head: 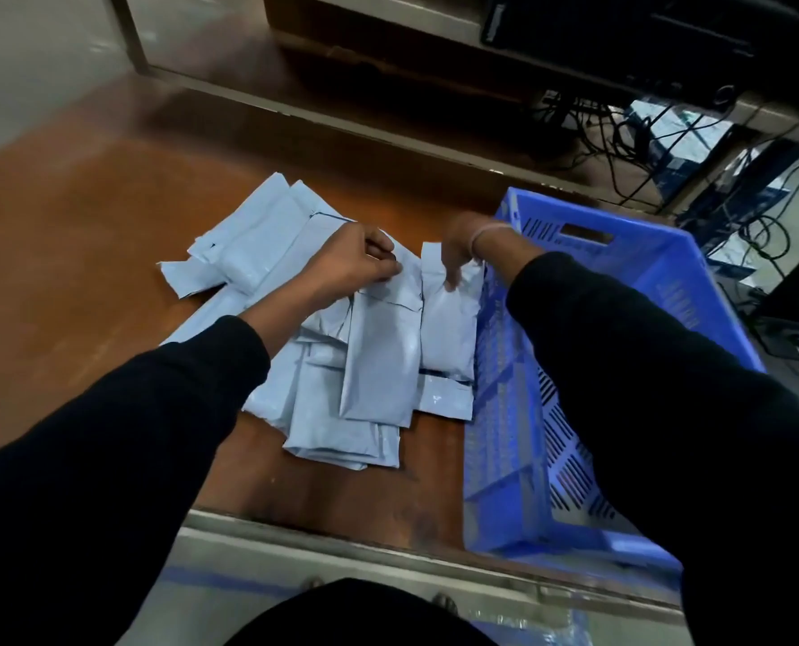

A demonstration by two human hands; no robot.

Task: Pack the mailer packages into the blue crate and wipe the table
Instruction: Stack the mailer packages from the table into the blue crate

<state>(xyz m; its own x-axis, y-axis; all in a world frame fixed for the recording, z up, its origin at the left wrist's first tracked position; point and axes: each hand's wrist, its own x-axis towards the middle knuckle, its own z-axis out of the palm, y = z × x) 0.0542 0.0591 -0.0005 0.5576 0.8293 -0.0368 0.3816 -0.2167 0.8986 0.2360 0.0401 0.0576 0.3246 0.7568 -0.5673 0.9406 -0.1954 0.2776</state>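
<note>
Both hands take mailers from the pile beside the blue crate.

The left hand (358, 263) has its fingers curled, pinching the far end of a grey mailer (381, 352) on top of the pile of mailers (295, 328) on the wooden table (62, 254). The right hand (460, 254) grips the top of a whiter mailer (449, 324), just left of the blue crate (668, 291), whose visible part looks empty. To do this well, I judge each hand should lift only its one package clear of the overlapping ones, swing it right over the crate wall, and lay it flat so later mailers stack evenly.
</note>
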